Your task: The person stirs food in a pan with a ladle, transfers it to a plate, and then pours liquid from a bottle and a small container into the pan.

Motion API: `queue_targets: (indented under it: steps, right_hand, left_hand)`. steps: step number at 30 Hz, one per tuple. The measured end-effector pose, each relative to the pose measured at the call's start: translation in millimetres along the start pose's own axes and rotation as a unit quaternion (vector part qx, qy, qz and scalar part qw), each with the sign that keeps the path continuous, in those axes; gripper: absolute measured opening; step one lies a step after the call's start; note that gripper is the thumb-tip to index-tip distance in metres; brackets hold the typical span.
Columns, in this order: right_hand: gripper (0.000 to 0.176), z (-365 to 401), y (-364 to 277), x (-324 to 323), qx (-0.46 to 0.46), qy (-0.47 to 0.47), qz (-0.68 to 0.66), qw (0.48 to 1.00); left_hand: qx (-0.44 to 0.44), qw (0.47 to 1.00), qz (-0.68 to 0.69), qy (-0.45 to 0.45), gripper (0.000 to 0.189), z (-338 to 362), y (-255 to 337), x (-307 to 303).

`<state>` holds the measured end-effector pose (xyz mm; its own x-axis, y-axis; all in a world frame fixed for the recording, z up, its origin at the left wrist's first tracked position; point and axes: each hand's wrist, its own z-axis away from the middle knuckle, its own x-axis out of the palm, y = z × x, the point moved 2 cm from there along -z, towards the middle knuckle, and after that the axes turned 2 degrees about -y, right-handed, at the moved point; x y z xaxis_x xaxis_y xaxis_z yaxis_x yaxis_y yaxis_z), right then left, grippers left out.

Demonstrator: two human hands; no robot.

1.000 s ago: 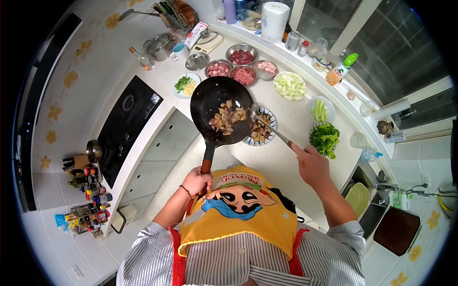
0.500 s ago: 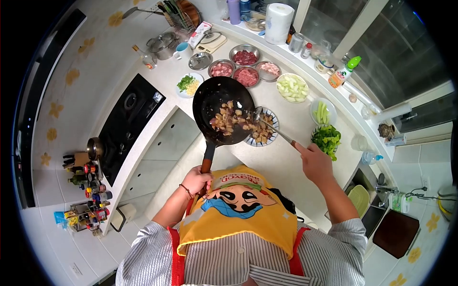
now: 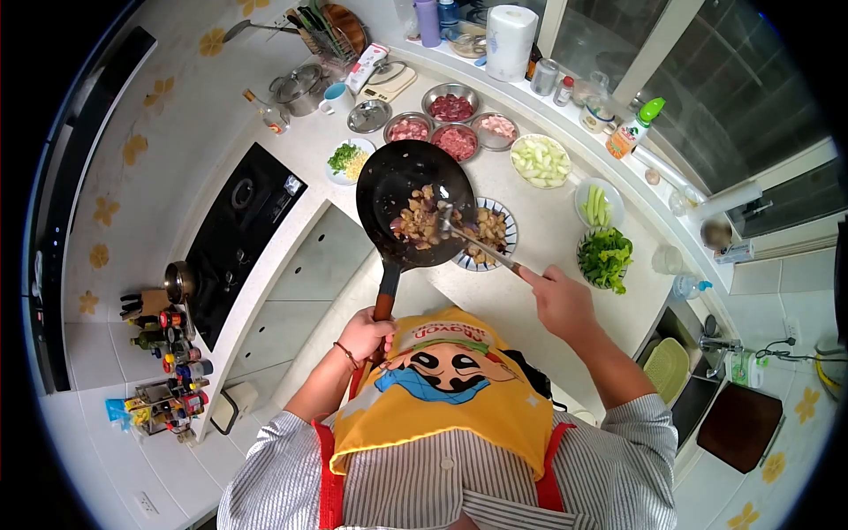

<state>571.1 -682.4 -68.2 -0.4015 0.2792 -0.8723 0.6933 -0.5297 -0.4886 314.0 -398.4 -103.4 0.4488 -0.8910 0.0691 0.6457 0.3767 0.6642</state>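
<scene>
My left hand (image 3: 367, 335) is closed around the wooden handle of a black wok (image 3: 389, 177), held over the counter's near edge. Browned meat pieces (image 3: 419, 219) lie in the wok. With my right hand (image 3: 565, 300) I grip a metal spatula (image 3: 484, 244) by its wooden handle; its head is inside the wok, at the edge of the meat. Beneath the wok's right rim, partly covered by it, sits a patterned plate (image 3: 511, 228) holding more cooked pieces (image 3: 488, 231).
Behind the wok stand several steel bowls of raw meat (image 3: 452, 108) and a plate of chopped herbs and garlic (image 3: 352, 161). Cut pale vegetables (image 3: 541, 161), green strips (image 3: 596, 206) and leafy greens (image 3: 606, 258) are to the right. The black stove (image 3: 238, 238) is at left, the sink (image 3: 693, 402) at right.
The spatula head has moved left from above the plate into the wok, and my right hand has shifted left with it. The wok and my left hand stay nearly still.
</scene>
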Motion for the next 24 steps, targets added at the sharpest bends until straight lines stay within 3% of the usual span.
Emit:
queue_targets:
  steps: [6,12,15,24]
  right_hand:
    - [0.043,19,10,-23,0.053,-0.009,0.081,0.995]
    - [0.043,-1,-15,2,0.001,0.033,-0.086,0.996]
    - [0.043,-7,-22,21,-0.025,0.018,-0.097,0.995]
    - [0.042,16,-3,11,0.013,-0.013,0.029,0.999]
  left_hand:
    - [0.016,1.0,-0.011,0.001,0.01,-5,-8,-2]
    - [0.006,1.0,-0.001,-0.007,0.01,-2,-8,1]
    - [0.001,1.0,0.005,-0.005,0.01,2,-3,6]
    - [0.005,1.0,-0.006,0.011,0.011,-2,-3,5]
